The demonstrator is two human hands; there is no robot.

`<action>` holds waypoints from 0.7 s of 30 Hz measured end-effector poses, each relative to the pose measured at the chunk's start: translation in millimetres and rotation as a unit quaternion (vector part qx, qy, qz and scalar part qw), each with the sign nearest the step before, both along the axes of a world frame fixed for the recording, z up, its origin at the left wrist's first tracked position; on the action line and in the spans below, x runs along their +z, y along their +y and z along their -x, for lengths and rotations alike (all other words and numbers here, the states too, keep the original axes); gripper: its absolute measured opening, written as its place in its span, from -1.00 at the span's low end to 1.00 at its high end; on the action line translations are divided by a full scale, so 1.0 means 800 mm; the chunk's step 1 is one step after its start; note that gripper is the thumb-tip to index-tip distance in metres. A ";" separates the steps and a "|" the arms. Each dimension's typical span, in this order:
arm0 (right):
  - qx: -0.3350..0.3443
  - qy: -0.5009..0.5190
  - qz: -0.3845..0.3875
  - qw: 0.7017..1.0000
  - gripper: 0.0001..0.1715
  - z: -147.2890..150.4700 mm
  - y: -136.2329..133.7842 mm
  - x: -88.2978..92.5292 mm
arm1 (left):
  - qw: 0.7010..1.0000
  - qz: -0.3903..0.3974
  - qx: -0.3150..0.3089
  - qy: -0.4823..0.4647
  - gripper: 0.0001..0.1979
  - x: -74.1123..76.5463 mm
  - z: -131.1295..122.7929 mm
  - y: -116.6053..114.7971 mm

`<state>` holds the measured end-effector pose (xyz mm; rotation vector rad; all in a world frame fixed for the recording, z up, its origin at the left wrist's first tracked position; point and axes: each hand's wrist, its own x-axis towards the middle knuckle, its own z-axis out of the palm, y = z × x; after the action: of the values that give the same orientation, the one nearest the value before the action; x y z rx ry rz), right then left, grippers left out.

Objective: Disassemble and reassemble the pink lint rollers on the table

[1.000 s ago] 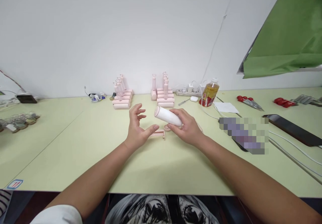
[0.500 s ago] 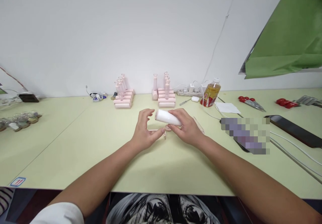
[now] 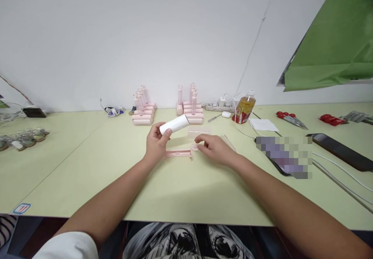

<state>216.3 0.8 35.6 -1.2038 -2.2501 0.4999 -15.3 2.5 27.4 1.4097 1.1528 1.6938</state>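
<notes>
White roll (image 3: 174,125) held by one end in left hand (image 3: 155,144) — could tip out. Right hand (image 3: 214,148), loosely spread, touches pink cap (image 3: 194,147).

The smooth white plastic cylinder (image 3: 175,124) passed from the right hand (image 3: 214,149) to the left hand (image 3: 155,144), which closed around its near end and lifted it, the free end tilted toward 2 o'clock. The right hand let go and sank toward the table, fingertips at a small round pink plastic cap (image 3: 194,147), at 3 o'clock of the left hand.
</notes>
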 end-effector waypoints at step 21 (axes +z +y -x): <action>0.027 -0.163 0.044 0.985 -0.66 0.004 -0.003 -0.008 | 0.967 0.143 -0.082 -0.196 -0.59 0.001 0.000 0.005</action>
<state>212.8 -1.9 29.0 -1.3552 -2.5654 0.4539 -15.5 6.1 28.5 0.9149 0.9798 1.5276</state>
